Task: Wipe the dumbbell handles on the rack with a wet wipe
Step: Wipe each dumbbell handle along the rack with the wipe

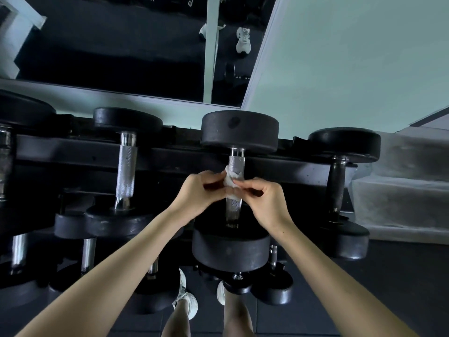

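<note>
The rack runs across the view with dumbbells lying on it side by side, handles pointing towards the person. The left dumbbell has a bright knurled grip and nothing touches it. The left hand comes next, its fingers curled and pinching the wipe. The wipe is white and bunched against the left side of the handle of the middle dumbbell, about halfway along it. It seems to wrap partly round the bar, though the fingers hide how far. The right hand meets the left over the bar, and its thumb and forefinger pinch the wipe's near edge. Well apart to the right lies the right dumbbell, with a dark, dull handle.
</note>
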### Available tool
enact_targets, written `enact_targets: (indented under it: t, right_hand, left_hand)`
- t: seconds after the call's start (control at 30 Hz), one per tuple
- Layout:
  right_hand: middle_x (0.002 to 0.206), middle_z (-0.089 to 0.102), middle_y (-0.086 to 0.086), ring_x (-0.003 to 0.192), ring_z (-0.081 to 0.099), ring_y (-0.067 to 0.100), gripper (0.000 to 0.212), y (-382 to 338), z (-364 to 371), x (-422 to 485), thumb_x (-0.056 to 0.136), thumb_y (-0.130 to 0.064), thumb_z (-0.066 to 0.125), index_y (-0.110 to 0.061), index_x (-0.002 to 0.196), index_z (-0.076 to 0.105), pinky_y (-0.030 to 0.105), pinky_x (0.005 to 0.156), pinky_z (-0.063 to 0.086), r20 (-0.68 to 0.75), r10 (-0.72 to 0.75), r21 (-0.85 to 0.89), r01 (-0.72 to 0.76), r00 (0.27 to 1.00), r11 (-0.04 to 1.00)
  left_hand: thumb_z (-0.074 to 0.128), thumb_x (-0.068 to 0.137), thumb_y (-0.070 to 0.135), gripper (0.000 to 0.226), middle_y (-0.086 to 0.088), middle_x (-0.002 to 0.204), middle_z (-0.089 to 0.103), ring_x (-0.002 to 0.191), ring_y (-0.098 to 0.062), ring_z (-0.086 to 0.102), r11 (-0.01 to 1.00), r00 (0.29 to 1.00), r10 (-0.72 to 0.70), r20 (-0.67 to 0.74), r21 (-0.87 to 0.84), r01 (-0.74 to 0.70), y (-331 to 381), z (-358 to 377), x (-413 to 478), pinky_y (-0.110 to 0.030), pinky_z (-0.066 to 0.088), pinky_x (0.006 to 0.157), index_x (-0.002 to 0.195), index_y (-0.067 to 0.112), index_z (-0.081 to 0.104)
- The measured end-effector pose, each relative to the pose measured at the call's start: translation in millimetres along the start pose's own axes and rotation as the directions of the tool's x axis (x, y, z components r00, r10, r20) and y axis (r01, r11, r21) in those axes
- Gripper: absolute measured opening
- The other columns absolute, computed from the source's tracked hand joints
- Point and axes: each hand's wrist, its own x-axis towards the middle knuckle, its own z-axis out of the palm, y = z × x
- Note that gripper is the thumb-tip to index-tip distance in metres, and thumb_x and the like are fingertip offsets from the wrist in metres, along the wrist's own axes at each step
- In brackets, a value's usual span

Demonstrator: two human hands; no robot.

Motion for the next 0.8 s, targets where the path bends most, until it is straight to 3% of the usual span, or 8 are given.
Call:
enact_targets:
  t: [0.17,0.27,0.3,0.37,0.47,0.63,0.7,0.8]
  right_hand:
    - [0.079,0.068,-0.021,0.085,0.065,0.005,0.029,-6,-5,3,0.077,-0.028,0.076,-0.055,0.076,0.068,0.031,0.081,0.052,0.024,-0.037,-0.121,0.040,0.999,0.992]
    - [0.086,0.071,-0.015,0.086,0.066,0.006,0.024,-21,-6,27,0.082,-0.022,0.072,-0.045,0.085,0.071,0.034,0.082,0.053,-0.066,-0.097,-0.110,0.089,0.993,0.990]
    - [0.089,0.071,-0.015,0.088,0.066,0.006,0.022,-23,-5,31,0.082,-0.022,0.071,-0.043,0.088,0.072,0.035,0.084,0.053,-0.087,-0.097,-0.099,0.088,0.991,0.991]
    - [0.092,0.072,-0.017,0.092,0.066,0.004,0.019,-21,-5,30,0.084,-0.023,0.071,-0.041,0.090,0.072,0.035,0.087,0.053,-0.077,-0.089,-0.099,0.081,0.993,0.992]
    - [0.086,0.069,-0.024,0.093,0.063,0.002,0.018,-9,-8,14,0.081,-0.027,0.072,-0.045,0.084,0.070,0.036,0.089,0.051,0.036,-0.087,-0.191,0.092,0.996,0.977]
    - [0.085,0.066,-0.014,0.089,0.059,0.008,0.013,-12,-13,-8,0.075,-0.035,0.074,-0.047,0.079,0.069,0.029,0.089,0.047,0.190,0.017,-0.377,0.057,0.982,0.925]
    - [0.084,0.072,-0.010,0.086,0.062,0.007,0.009,-13,-14,-13,0.074,-0.039,0.074,-0.047,0.074,0.068,0.030,0.088,0.048,0.258,0.059,-0.395,0.050,0.964,0.917]
    - [0.079,0.072,-0.011,0.079,0.064,0.005,0.008,-14,-12,-18,0.075,-0.037,0.075,-0.043,0.078,0.071,0.036,0.082,0.051,0.261,0.092,-0.412,0.025,0.961,0.911]
  left_hand:
    - [0.079,0.072,0.026,0.050,0.000,0.097,0.069,0.094,-0.008,0.064,0.996,0.999,0.045,-0.002,0.076,-0.044,3,1,-8,-0.007,0.040,0.073,0.119,0.017,0.065]
    - [0.072,0.080,0.013,0.046,0.006,0.097,0.069,0.092,0.014,0.055,0.993,0.990,0.116,-0.083,0.021,-0.114,23,-1,11,-0.014,0.036,0.059,0.123,0.009,0.059]
    - [0.071,0.081,0.011,0.045,0.008,0.098,0.069,0.084,0.020,0.056,0.990,0.987,0.138,-0.081,0.004,-0.138,26,-2,16,-0.007,0.033,0.057,0.124,0.008,0.058]
    - [0.071,0.081,0.013,0.044,0.014,0.102,0.064,0.079,0.017,0.058,0.991,0.991,0.131,-0.035,0.003,-0.131,21,-3,21,0.003,0.035,0.066,0.123,0.008,0.059]
    - [0.073,0.080,0.022,0.040,0.010,0.101,0.066,0.084,0.009,0.057,0.994,0.995,0.061,0.081,0.081,-0.067,3,-5,11,0.001,0.039,0.071,0.117,0.011,0.065]
    - [0.078,0.074,0.034,0.022,0.010,0.071,0.065,0.064,0.004,0.052,0.972,0.972,-0.021,0.234,0.232,-0.034,-17,-2,-5,-0.014,0.041,0.062,0.090,0.018,0.075]
    - [0.079,0.072,0.037,0.026,0.000,0.061,0.055,0.061,-0.007,0.042,0.934,0.961,-0.033,0.274,0.350,-0.068,-15,-3,-5,-0.025,0.036,0.059,0.082,0.013,0.077]
    - [0.080,0.068,0.041,0.037,-0.004,0.057,0.041,0.057,-0.011,0.032,0.882,0.960,-0.049,0.276,0.462,-0.088,-6,-6,-9,-0.025,0.027,0.051,0.077,0.005,0.074]
